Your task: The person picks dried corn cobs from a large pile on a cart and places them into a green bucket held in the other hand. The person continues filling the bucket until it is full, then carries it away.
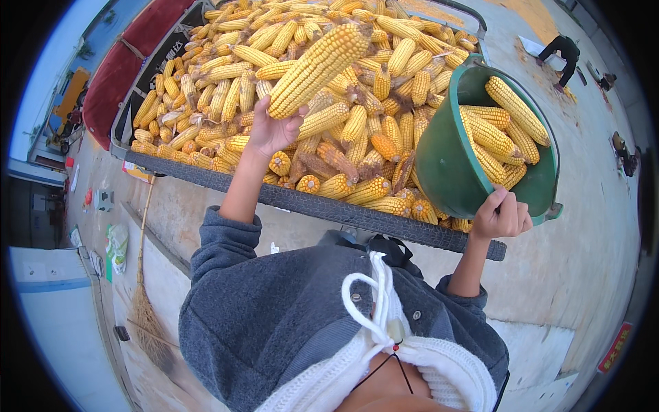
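Note:
My left hand (275,126) grips the lower end of a large yellow corn cob (322,69), raised above the heap and tilted up to the right. With my right hand (501,215) I hold the near rim of a green plastic bucket (437,159). The bucket leans with its mouth facing right, and several corn cobs (491,136) lie in it. Behind and below both hands spreads a heap of husked corn cobs (226,98), some with brown silk at their ends. The heap fills a cart bed with a dark padded front rail (319,206).
A straw broom (146,319) lies on the concrete to the left, near a plastic bag (117,247). Red fabric (116,87) covers something beside the cart. At the upper right a person (564,56) bends over near spread grain (535,18).

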